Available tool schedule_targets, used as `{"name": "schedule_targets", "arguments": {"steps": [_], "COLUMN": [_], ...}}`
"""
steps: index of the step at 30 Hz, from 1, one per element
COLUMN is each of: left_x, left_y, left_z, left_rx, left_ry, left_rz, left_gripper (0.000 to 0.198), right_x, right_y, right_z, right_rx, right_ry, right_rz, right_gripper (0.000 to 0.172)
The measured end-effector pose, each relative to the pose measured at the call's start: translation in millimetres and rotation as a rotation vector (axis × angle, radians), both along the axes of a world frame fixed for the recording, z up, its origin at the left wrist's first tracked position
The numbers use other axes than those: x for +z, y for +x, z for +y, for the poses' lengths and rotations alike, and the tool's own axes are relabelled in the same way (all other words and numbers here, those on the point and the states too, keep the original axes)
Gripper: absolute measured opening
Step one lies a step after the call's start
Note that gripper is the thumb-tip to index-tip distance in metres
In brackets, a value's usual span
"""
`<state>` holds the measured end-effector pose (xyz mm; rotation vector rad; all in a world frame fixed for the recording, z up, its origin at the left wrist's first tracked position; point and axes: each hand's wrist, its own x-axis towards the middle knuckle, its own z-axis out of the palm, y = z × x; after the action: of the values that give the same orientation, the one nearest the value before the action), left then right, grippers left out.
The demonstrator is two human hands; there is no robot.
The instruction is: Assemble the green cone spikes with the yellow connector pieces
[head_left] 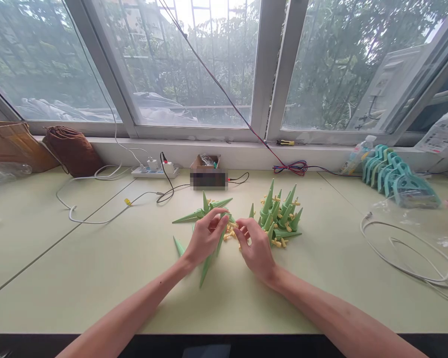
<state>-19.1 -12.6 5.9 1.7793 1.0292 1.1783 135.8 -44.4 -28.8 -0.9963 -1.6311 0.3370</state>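
Note:
My left hand is closed, thumb and fingers pinched round a green plastic cone whose tip points down. Facing it, my right hand pinches a small yellow plastic piece close to the cone's upper end; the fingers partly cover both. Loose green cones lie around my left hand. A few small yellow pieces lie on the table between the hands. Beyond my right hand is a cluster of green cones with yellow pieces on them, most standing upright.
At the back stand a small cardboard box, a power strip with cables and a brown pouch. Teal hangers and a bottle stand back right. A white cable lies coiled at the right.

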Motion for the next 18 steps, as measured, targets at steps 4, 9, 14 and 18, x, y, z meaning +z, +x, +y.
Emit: {"name": "schedule_targets", "arguments": {"steps": [4,9,14,18], "left_x": [0.3,0.9,2.4,3.2], "left_y": [0.3,0.0,1.0,1.3], "left_z": [-0.2,-1.6,-3.0,-3.7], "left_rx": [0.010,0.012,0.021,0.024], "left_ry": [0.008,0.012,0.014,0.027], "left_rz": [0.008,0.019,0.006,0.011], "left_gripper": [0.026,0.026,0.028,0.029], "right_x": [-0.1,-0.3,0.4,0.1], "right_y": [0.0,-0.2,-0.8,-0.7], "right_z": [0.5,0.0,-0.1,-0.1], "right_rx": [-0.001,-0.011,-0.022,-0.023], "right_ry": [0.000,-0.005,-0.031,-0.043], "right_rz": [-0.005,0.007,0.003,-0.006], "right_gripper": [0.010,0.010,0.015,0.017]}}
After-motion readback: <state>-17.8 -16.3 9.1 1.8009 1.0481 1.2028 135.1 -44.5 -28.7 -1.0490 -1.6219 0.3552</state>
